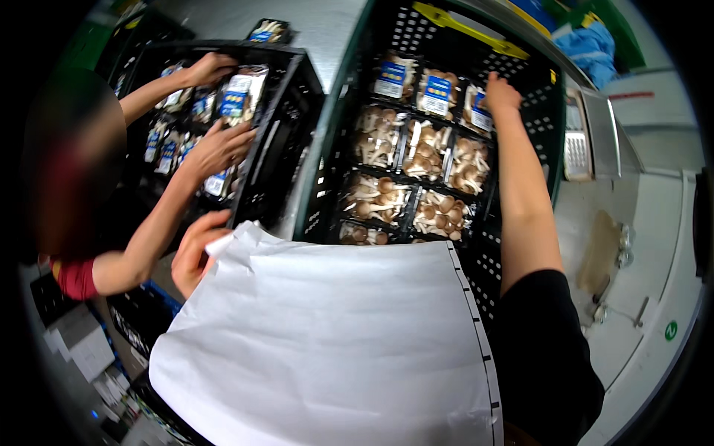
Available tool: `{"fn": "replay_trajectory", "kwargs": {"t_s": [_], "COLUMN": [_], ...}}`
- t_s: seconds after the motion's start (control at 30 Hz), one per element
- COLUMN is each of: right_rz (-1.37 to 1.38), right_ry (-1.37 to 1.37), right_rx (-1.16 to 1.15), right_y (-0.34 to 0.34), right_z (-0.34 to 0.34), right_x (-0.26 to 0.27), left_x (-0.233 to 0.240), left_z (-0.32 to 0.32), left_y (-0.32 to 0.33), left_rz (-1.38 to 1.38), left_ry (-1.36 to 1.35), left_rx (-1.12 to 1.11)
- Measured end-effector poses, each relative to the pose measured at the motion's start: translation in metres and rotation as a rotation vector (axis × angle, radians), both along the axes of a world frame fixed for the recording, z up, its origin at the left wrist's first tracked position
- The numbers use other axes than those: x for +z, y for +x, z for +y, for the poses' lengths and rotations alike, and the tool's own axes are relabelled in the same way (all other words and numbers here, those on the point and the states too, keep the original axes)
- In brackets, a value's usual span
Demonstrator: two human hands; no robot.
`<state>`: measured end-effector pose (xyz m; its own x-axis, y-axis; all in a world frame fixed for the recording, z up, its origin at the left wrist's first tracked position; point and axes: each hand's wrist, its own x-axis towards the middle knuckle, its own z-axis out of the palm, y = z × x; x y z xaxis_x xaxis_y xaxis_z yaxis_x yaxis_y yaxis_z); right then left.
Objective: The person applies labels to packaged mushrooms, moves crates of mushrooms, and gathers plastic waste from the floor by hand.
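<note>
My left hand (195,251) grips the upper left corner of a large sheet of white backing paper (329,334), which has a dark marked strip along its right edge. In a deep green crate (321,161), wrapped trays of brown mushrooms (427,148) lie in rows. Three trays in the far row carry blue and white labels, such as the middle one (436,96). My right hand (502,95) reaches down at the labelled tray at the far right (477,111); its fingertips are partly hidden, so a hold cannot be told.
At the left a co-worker's two hands (217,148) are over a black crate (279,111) of labelled mushroom packs. Another pack (269,32) stands on the metal table (323,28) beyond. A yellow handle (471,33) spans the green crate's far end. Blue plastic (588,50) lies at the upper right.
</note>
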<state>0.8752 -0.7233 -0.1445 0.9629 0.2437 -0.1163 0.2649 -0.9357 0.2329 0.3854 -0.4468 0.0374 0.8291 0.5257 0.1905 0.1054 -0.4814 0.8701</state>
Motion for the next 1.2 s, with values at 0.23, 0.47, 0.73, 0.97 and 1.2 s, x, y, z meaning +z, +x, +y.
{"fn": "replay_trajectory", "kwargs": {"t_s": [0.23,0.47,0.73,0.97,1.2], "right_rz": [0.743,0.867,0.406,0.302,0.700], "right_ry": [1.294,1.133,0.870,0.256,1.343], "right_rx": [0.522,1.171,0.512,0.584,0.515], "right_y": [-0.188,-0.298,-0.143,-0.173,-0.238], "right_z": [0.116,0.137,0.101,0.110,0.128], "right_x": [0.189,0.177,0.085,-0.018,0.132], "left_x": [0.019,0.006,-0.010,0.010,0.007], "left_z": [-0.027,-0.010,-0.002,-0.003,-0.012], "left_y": [0.021,-0.003,-0.049,-0.039,-0.028], "left_rz": [-0.035,0.280,-0.051,0.113,-0.130], "left_ry": [-0.364,-0.061,-0.452,0.008,-0.334], "left_rx": [0.232,0.117,0.350,0.054,0.316]}}
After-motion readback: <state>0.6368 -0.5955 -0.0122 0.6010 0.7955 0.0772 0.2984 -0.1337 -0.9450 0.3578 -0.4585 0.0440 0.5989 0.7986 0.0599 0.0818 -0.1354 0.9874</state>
